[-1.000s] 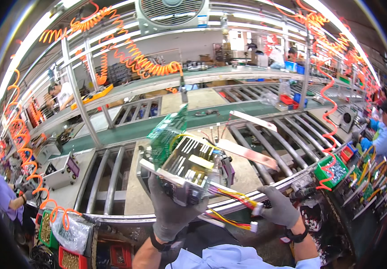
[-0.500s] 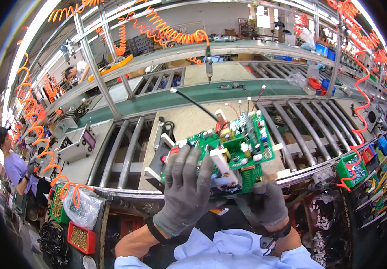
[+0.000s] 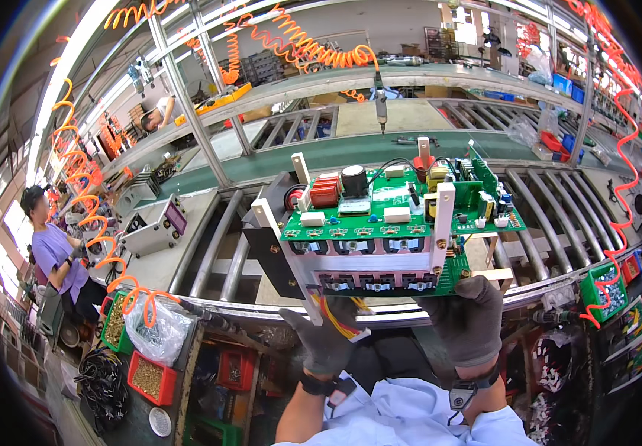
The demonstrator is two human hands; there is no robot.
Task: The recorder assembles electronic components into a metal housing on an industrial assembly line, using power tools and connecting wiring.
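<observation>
A circuit board assembly (image 3: 380,264) is tipped up in front of me, its green boards fixed to a pale metal heat sink with rows of black components. White posts and a black side plate stand at its edges. My right hand (image 3: 473,323), gloved in grey, grips the lower right corner of the lower green board. Under the lower left end, my left hand (image 3: 323,342) has its thumb spread away from its fingers; the fingertips are partly hidden. Beside those fingers hangs a bundle of red and yellow wires (image 3: 342,321) with a white connector.
Metal rollers (image 3: 540,223) flank the work spot. A power screwdriver (image 3: 381,108) hangs from an orange coiled hose. At left are a metal case (image 3: 156,227), a red screw bin (image 3: 151,379) and a co-worker (image 3: 57,249). A green parts bin (image 3: 605,293) stands at right.
The assembly has turned and tipped, so its heat sink side now faces me. My left hand has come off its top and moved down to its lower left. My right hand stays at the lower right corner.
</observation>
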